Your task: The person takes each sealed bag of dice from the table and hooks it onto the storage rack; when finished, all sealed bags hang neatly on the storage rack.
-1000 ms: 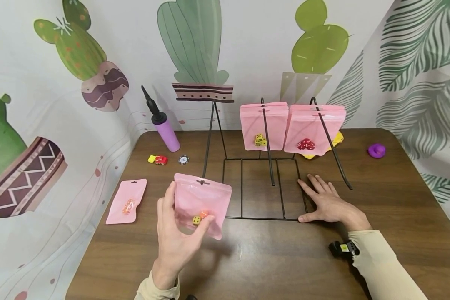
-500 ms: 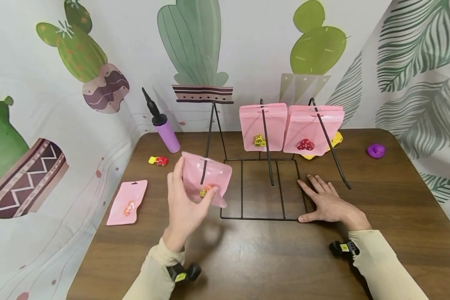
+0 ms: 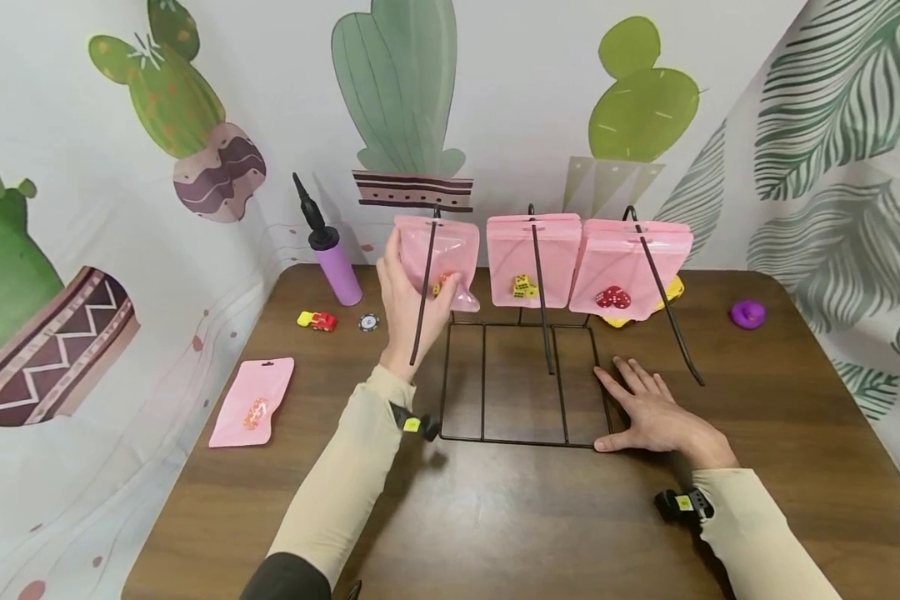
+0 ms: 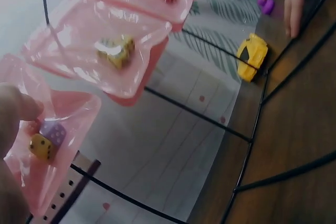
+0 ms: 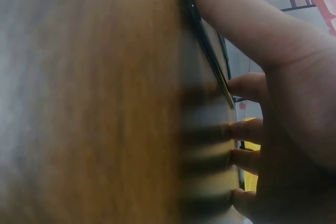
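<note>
L grip (image 3: 405, 304) raised, pinching; R grip (image 3: 648, 412) flat.

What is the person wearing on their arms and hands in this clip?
Both hands are bare: no gloves, rings or watch show on the left hand or the right hand. Each arm has a long, close-fitting beige sleeve reaching the wrist. A small black camera unit with a yellow marking is strapped at each wrist. A dark patch shows at the left upper arm.

Bright, even light; right wrist view blurred.
</note>
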Available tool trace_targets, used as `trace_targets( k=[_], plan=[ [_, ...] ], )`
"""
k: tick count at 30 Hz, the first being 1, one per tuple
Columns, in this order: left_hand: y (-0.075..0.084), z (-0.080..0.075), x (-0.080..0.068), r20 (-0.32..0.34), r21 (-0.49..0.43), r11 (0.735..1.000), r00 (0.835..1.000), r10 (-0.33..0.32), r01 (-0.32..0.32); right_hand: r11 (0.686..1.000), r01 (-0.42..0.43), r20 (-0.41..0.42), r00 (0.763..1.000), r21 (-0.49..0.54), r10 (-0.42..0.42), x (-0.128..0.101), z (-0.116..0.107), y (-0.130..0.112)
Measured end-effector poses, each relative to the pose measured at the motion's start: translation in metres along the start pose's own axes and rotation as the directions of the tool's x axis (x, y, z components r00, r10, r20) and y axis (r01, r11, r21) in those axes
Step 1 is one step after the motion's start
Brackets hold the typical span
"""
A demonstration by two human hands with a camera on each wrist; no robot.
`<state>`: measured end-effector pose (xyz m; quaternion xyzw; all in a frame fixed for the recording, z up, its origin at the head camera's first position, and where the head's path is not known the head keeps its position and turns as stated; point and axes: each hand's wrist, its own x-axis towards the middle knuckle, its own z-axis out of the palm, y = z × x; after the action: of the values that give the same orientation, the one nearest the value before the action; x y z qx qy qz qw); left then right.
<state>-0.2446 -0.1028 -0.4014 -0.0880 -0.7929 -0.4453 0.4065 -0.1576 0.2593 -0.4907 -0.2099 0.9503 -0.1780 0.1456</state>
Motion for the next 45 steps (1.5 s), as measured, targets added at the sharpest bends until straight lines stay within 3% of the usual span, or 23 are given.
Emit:
trace_targets(
  k=[5, 19, 26, 31, 37, 41, 45],
  plan=[
    [-0.003, 0.009, 0.007, -0.014, -0.003, 1.0, 1.0, -0.005, 0.005, 1.0, 0.002, 0.004, 1.0, 0.001, -0.002, 0.0, 0.001, 0.001],
    [-0.01, 0.01, 0.006, -0.013, -0.041, 0.999, 1.0, -0.008, 0.008, 1.0, 0.017, -0.002, 1.0, -0.006, -0.017, 0.004, -0.005, 0.001],
    [-0.012, 0.005, -0.002, 0.015, -0.026, 0.999, 0.999, -0.046, 0.047, 1.0, 0.016, 0.0, 1.0, -0.003, -0.016, 0.003, -0.004, 0.001],
    [-0.019, -0.001, -0.009, 0.076, -0.014, 0.996, 0.993, -0.087, 0.088, 1.0, 0.017, 0.004, 1.0, 0.001, -0.017, 0.002, -0.003, 0.001],
    [-0.035, -0.019, -0.019, 0.15, -0.01, 0.998, 0.987, -0.062, 0.064, 1.0, 0.016, -0.002, 1.0, -0.013, -0.016, 0.003, -0.001, 0.003],
    [-0.043, -0.042, -0.024, 0.194, 0.029, 0.998, 0.98, -0.052, 0.048, 1.0, 0.009, 0.001, 1.0, -0.003, -0.009, 0.001, -0.001, 0.003],
    [-0.053, -0.067, -0.03, 0.27, 0.088, 0.995, 0.961, -0.065, 0.043, 1.0, 0.003, 0.006, 1.0, 0.007, -0.004, 0.0, -0.001, 0.002]
  ],
)
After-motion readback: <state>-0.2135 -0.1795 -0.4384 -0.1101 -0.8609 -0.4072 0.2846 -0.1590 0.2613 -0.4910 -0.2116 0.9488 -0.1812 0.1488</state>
